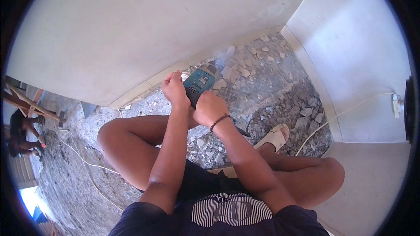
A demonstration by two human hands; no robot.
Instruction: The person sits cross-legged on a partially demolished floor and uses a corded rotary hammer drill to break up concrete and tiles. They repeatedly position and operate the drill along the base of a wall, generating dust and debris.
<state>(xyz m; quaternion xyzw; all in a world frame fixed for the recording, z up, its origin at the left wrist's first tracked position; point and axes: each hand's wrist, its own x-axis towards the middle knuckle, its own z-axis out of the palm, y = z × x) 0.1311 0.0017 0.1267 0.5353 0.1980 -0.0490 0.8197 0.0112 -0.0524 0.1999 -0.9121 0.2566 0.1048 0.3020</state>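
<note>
A teal and black hammer drill [199,81] with a grey front end points away from me at the broken floor beside the wall. My right hand [211,108] is closed round its rear grip. At the tool's left side, my left hand [176,91] has its fingers curled, apparently on a side handle that they mostly hide. Pale dust [225,56] hangs at the tool's front, and the tip cannot be made out. Loose tile pieces [245,71] lie just past it. A dark cord [242,131] shows below my right hand.
Walls [175,17] meet in a corner ahead right. Broken rubble [302,122] covers the floor around my sandalled foot [276,136]. A white cable [350,107] runs to a wall socket [397,105]; another cable [83,157] crosses the left floor. Another person [24,133] crouches far left near wooden boards [30,102].
</note>
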